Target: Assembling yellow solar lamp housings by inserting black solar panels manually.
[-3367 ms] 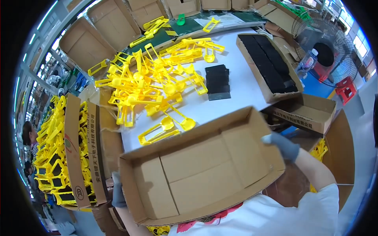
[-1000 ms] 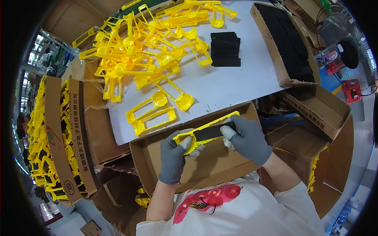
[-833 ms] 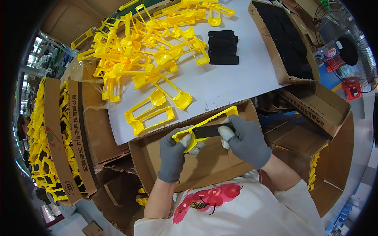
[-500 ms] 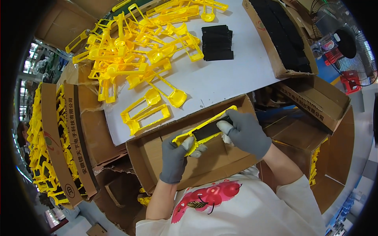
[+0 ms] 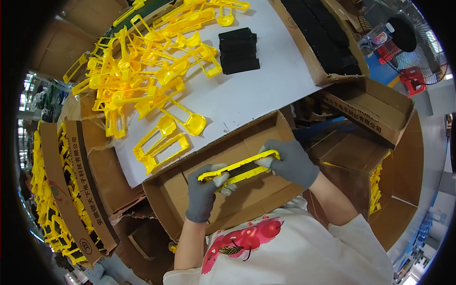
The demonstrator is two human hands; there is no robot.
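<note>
Between my two gloved hands is a yellow plastic frame (image 5: pixel 237 165) with a dark piece (image 5: pixel 246 167) showing inside it, held tilted over an open cardboard box (image 5: pixel 251 204). My left hand (image 5: pixel 205 187) is closed on the frame's left end, thumb on top. At the right end, my right hand (image 5: pixel 289 161) grips it with the thumb pressed near the corner. Both gloves are grey with paler fingertips. Beyond the box, two loose yellow frames (image 5: pixel 166 151) lie on the white table (image 5: pixel 228 107).
A tangled pile of yellow frames (image 5: pixel 137 76) covers the table's left side. Beside it lies a stack of black strips (image 5: pixel 239 51). A carton of black pieces (image 5: pixel 327 42) stands at the far right. Another carton (image 5: pixel 59 190) full of frames stands at left; a fan (image 5: pixel 420 52) is far right.
The held frame has turned more edge-on and sits slightly lower. My right hand has come down a little. The whole view has shifted, so the table appears further left.
</note>
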